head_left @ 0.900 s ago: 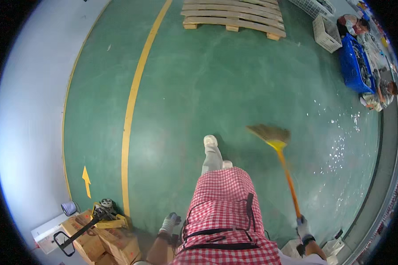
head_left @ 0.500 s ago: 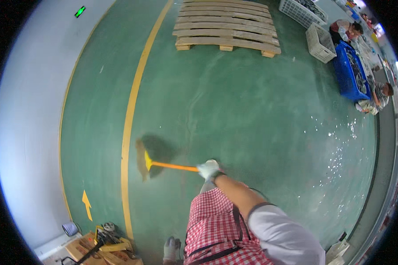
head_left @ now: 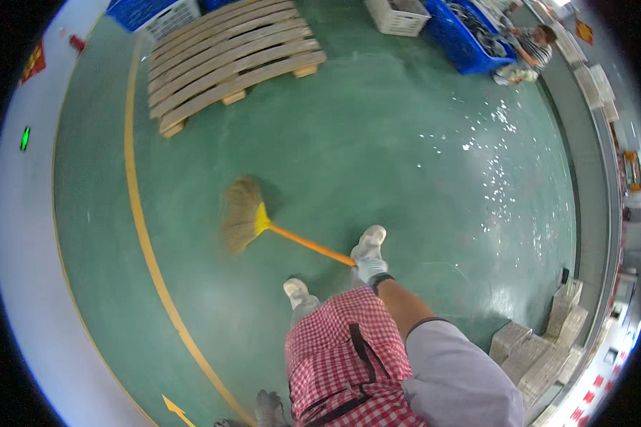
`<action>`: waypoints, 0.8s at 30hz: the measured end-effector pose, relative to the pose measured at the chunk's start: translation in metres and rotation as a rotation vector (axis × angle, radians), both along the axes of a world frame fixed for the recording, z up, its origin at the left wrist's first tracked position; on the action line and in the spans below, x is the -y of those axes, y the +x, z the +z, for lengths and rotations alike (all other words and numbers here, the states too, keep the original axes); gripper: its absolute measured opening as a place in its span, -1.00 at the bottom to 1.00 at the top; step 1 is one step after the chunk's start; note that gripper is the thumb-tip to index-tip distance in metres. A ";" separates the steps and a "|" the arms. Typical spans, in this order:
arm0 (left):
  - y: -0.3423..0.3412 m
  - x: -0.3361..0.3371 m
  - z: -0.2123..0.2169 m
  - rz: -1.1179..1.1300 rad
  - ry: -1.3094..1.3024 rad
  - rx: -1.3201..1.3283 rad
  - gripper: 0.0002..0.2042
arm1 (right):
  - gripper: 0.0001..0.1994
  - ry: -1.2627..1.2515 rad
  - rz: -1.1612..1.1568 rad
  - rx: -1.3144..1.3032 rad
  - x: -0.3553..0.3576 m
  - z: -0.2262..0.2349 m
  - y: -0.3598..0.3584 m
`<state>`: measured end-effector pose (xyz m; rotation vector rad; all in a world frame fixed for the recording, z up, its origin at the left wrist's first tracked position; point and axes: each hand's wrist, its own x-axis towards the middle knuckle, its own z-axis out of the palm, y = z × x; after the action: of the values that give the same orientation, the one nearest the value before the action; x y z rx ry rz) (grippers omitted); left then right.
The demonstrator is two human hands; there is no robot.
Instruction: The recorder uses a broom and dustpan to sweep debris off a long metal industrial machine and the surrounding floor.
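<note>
My right hand [head_left: 370, 268], in a pale glove, is closed round the orange handle of a broom [head_left: 310, 244]. The handle slants away to the left, to a yellow collar and a fan of tan bristles [head_left: 242, 210], blurred at their edge, on the green floor. At the lower edge my gloved left hand [head_left: 268, 408] hangs beside the red checked apron [head_left: 349, 327]. It appears open and holds nothing that I can see.
A wooden pallet [head_left: 235, 60] lies ahead to the left, near a yellow floor line [head_left: 146, 242]. At the far right a person [head_left: 534, 53] sits by a blue tub [head_left: 470, 43] next to a white crate [head_left: 397, 18]. Pale blocks [head_left: 527, 356] stand at the right. Wet-looking glints dot the floor.
The view has turned and moved, so the pallet now sits further left. The broom head has swung forward and its bristles face left, fanned out. My right hand still grips the handle.
</note>
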<state>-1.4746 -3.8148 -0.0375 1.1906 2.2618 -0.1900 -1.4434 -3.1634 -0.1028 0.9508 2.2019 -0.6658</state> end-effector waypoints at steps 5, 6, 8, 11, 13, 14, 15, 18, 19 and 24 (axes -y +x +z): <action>-0.033 -0.123 0.009 1.971 0.344 0.844 -0.63 | -0.71 0.077 -0.273 0.150 -0.147 0.024 0.157; -0.039 -0.131 0.012 1.922 0.281 0.989 -0.54 | -0.72 0.085 -0.301 0.226 -0.175 0.048 0.171; -0.058 -0.322 0.090 1.521 0.218 0.858 -0.54 | -0.69 0.179 -0.473 0.286 -0.218 0.066 0.292; -0.075 -0.423 0.089 1.383 0.259 0.908 -0.53 | -0.69 0.199 -0.617 0.472 -0.284 0.112 0.388; -0.081 -0.484 0.100 1.252 0.312 0.928 -0.51 | -0.68 0.261 -0.668 0.584 -0.323 0.142 0.435; -0.084 -0.511 0.107 1.231 0.298 0.927 -0.50 | -0.68 0.305 -0.707 0.635 -0.345 0.150 0.460; -0.087 -0.529 0.110 1.222 0.289 0.916 -0.50 | -0.69 0.291 -0.733 0.672 -0.373 0.167 0.464; -0.107 -0.575 0.105 1.165 0.201 0.936 -0.51 | -0.72 0.413 -0.737 0.744 -0.431 0.197 0.489; -0.112 -0.584 0.101 1.157 0.202 0.930 -0.51 | -0.72 0.407 -0.746 0.739 -0.439 0.208 0.487; -0.137 -0.631 0.077 1.167 0.093 0.863 -0.60 | -0.65 0.528 -0.789 0.415 -0.412 0.241 0.502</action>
<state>-1.6115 -3.1838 0.0397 -0.1846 1.7867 0.7303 -0.9417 -2.7518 0.1385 2.0657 1.6050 -0.1563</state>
